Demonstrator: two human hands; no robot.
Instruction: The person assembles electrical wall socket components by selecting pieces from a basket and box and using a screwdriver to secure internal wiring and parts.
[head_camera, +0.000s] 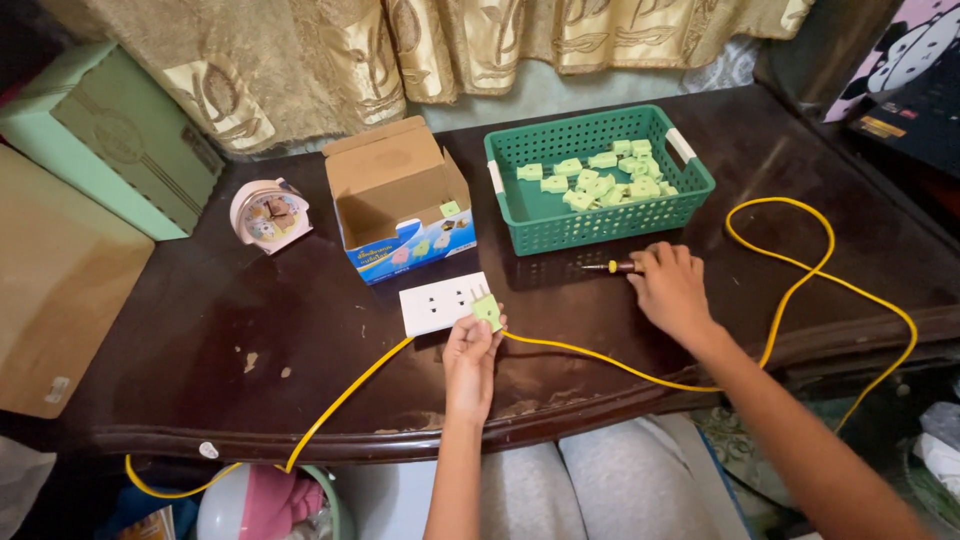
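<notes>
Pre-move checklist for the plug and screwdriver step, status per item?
1. Left hand holds the green plug: ok.
2. Plug prongs visible, pointing up toward the white socket plate: ok.
3. Right hand on the screwdriver: ok, though lifted or resting on the table, cannot tell.
4. Yellow cable free of knots: ok, loose loop on the table.
5. Cable joined to the plug: cannot tell.
6. Spare plugs in the green basket: ok.
</notes>
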